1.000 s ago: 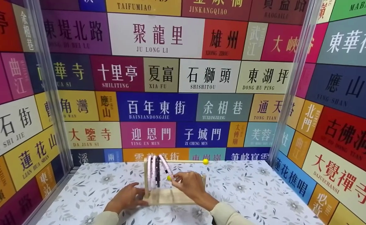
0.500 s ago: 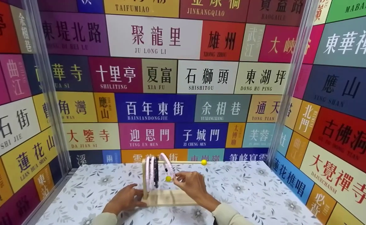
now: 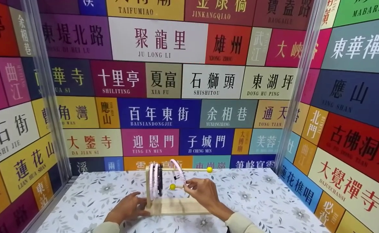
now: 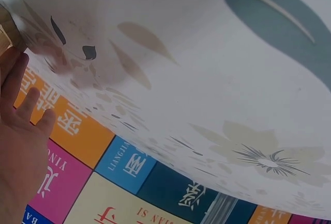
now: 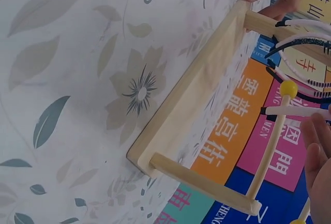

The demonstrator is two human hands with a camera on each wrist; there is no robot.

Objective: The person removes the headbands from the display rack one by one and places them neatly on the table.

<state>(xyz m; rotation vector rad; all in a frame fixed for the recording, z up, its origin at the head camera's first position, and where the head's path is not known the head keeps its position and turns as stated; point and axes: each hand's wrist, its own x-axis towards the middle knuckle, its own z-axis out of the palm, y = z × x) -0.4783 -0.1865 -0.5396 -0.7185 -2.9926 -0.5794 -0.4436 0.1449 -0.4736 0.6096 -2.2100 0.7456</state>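
A wooden rack (image 3: 173, 207) with two rods stands on the table. Its upper rod ends in a yellow ball (image 3: 210, 169) at the right; the lower one ends in another yellow ball (image 3: 172, 186) pointing left. My right hand (image 3: 204, 194) pinches a pale pink headband (image 3: 178, 165) by its near side. In the right wrist view that headband's dark-tipped end (image 5: 269, 111) crosses the rod just below its ball. Several pink and black headbands (image 3: 156, 181) hang together beside the left post. My left hand (image 3: 126, 207) holds the rack's left end, thumb at the base and fingers by the post.
A white tablecloth (image 3: 108, 189) with grey flowers and leaves covers the table. Panels of coloured street-name signs (image 3: 157, 111) rise behind and at both sides, with clear corner strips (image 3: 51, 97) between them.
My right hand has moved right with the pink headband, widening the gap to the hanging group. The left hand stays at the rack's left end. The head view has shifted slightly.
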